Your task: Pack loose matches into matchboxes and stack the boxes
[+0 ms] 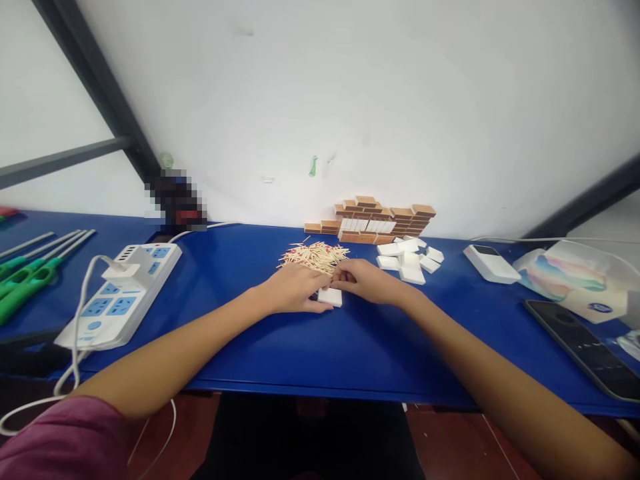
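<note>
A small white matchbox tray (pixel 331 297) lies on the blue table in front of me. My left hand (pixel 299 289) is closed on its left side, thumb along the near edge and fingers over the far side. At the tray's right far corner, my right hand (pixel 369 281) has its fingertips pinched together; what they hold, if anything, is too small to make out. Just beyond both hands is a loose heap of red-tipped matches (pixel 311 253). Several white matchbox trays (pixel 411 265) lie in a jumble right of my right hand.
Stacked brown matchboxes (pixel 367 223) stand against the wall. A power strip (pixel 123 297) with a white cable and green-handled tools (pixel 30 290) are on the left. At right are a white device (pixel 493 264), a tissue pack (pixel 575 277) and a dark phone (pixel 583 347).
</note>
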Available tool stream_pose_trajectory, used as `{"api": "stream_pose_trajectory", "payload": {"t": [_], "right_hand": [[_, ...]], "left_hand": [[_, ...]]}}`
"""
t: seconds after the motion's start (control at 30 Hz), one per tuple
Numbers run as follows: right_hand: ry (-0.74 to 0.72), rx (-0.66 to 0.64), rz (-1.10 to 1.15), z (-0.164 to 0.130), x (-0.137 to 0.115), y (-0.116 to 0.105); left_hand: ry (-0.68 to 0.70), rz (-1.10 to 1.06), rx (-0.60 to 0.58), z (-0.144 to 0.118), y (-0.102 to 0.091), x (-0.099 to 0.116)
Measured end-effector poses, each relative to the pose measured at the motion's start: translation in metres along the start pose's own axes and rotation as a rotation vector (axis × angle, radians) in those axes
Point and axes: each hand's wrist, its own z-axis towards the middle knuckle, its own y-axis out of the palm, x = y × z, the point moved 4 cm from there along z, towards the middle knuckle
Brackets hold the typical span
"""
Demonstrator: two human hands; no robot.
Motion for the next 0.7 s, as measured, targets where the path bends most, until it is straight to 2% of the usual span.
{"api": "stream_pose_trajectory", "payload": {"t": [0.1, 0.23, 0.3, 0.37, 0.43, 0.53, 0.6, 0.7], "right_hand": [[0.009, -0.049, 0.035, 0.003, 0.006, -0.012], [0.006, -0.213, 0.13, 0.004, 0.012, -0.03], [0.026, -0.196, 0.171, 0.004, 0.018, -0.038], [0.038, -0.082, 0.197, 0.005, 0.028, -0.043], [0.032, 0.096, 0.173, 0.005, 0.039, -0.042], [0.004, 0.342, -0.033, 0.001, 0.048, -0.035], [-0.019, 0.403, -0.206, -0.002, 0.045, -0.028], [-0.034, 0.468, -0.324, -0.006, 0.035, -0.024]], "left_hand": [[-0.03, -0.034, 0.001, -0.001, 0.0, 0.001], [-0.018, -0.021, 0.003, -0.003, 0.0, 0.001], [0.0, -0.019, -0.003, -0.003, 0.0, 0.003], [0.016, -0.023, -0.004, -0.003, 0.0, 0.007], [0.02, -0.059, 0.0, -0.003, 0.001, 0.01], [-0.015, -0.146, 0.013, -0.002, 0.003, 0.011], [-0.067, -0.166, 0.041, -0.002, 0.005, 0.007], [-0.133, -0.127, 0.129, -0.003, 0.006, -0.002]]}}
